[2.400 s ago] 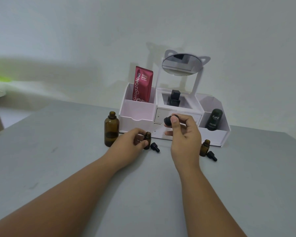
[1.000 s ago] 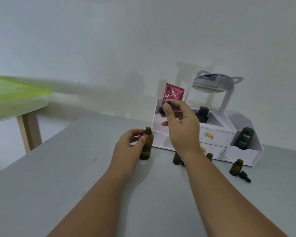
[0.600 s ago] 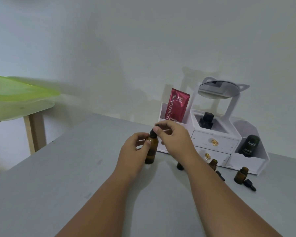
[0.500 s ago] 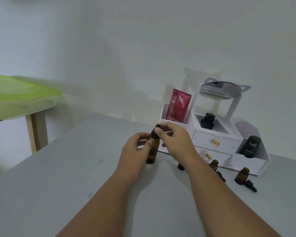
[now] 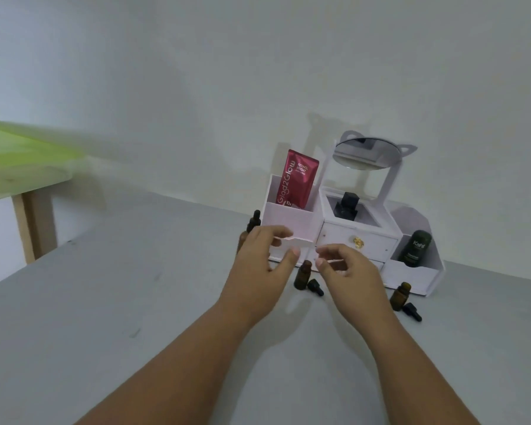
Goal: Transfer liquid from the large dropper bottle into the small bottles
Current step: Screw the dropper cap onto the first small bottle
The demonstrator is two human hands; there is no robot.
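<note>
where the large dropper bottle (image 5: 254, 221) stands: upright on the grey table (image 5: 135, 302), just left of the white organizer (image 5: 288, 223), with its black dropper cap on top; the left hand hides most of the amber body.
left hand (image 5: 262, 262): raised in front of that bottle with its back toward it, fingers loosely bent, thumb pointing right, nothing in its grasp (whether the knuckles touch the glass i cannot tell).
right hand (image 5: 350, 273): level with the left hand and a little apart from it, fingers relaxed and slightly curled, thumb and forefinger narrowly parted, holding nothing.
near small bottle (image 5: 302, 276): amber, upright, uncapped, on the table below the gap between the two hands, just in front of the organizer.
near dropper cap (image 5: 315, 287): black, lying on its side, just right of the near small bottle's base.
far small bottle (image 5: 400, 296): amber, upright, uncapped, in front of the organizer's right end.
far dropper cap (image 5: 412, 311): black, on its side, just right of the far small bottle.
organizer contents: a red glad2glow sachet (image 5: 296, 182) stands in the left compartment, a black bottle (image 5: 347, 207) in the middle one, a dark kahf container (image 5: 416, 248) in the right one.
mirror (image 5: 367, 154): round, tilted, on a white frame above the middle compartment.
drawer knob (image 5: 357, 241): gold, on the upper middle drawer.
far left: a green tabletop (image 5: 19, 154) on a wooden leg (image 5: 34, 225).
</note>
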